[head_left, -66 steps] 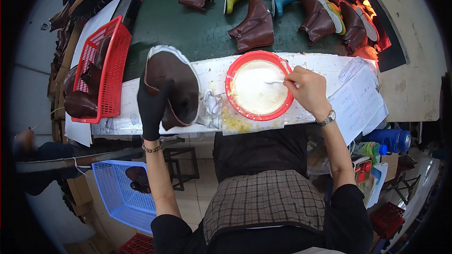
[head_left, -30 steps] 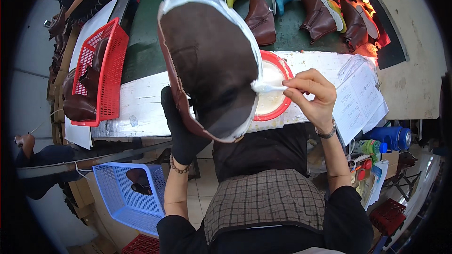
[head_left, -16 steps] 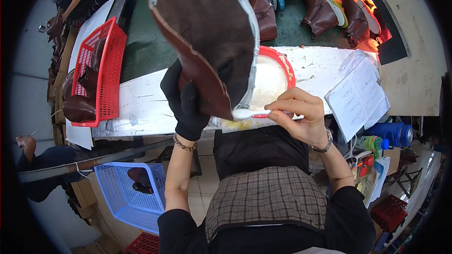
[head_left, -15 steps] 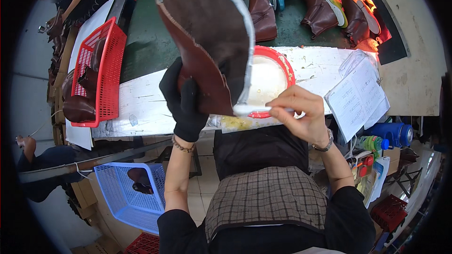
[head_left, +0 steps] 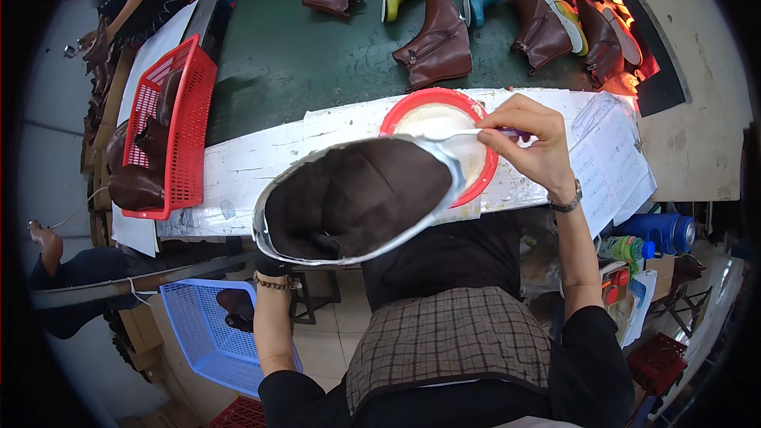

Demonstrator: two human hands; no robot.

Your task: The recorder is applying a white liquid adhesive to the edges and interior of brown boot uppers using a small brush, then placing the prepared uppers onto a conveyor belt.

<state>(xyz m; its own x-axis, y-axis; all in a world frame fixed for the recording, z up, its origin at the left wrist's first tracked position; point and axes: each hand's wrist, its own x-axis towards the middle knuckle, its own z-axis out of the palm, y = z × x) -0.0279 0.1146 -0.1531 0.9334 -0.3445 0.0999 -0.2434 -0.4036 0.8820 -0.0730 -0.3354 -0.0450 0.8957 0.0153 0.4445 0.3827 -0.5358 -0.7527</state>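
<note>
Two hands busy over the white workbench edge (head_left: 238,182)
My right hand (head_left: 533,143) pinches a thin white-bristled brush (head_left: 468,135) above the round red glue bowl (head_left: 483,182); my left hand (head_left: 273,265), mostly hidden, grips the brown leather boot upper (head_left: 357,200), sole side up

The left hand (head_left: 273,265) is almost wholly hidden behind the brown boot upper (head_left: 357,198), so its grip cannot be seen. The brush (head_left: 468,135) tip is too small to be told. The boots (head_left: 555,0) at the top edge are cut off.
</note>
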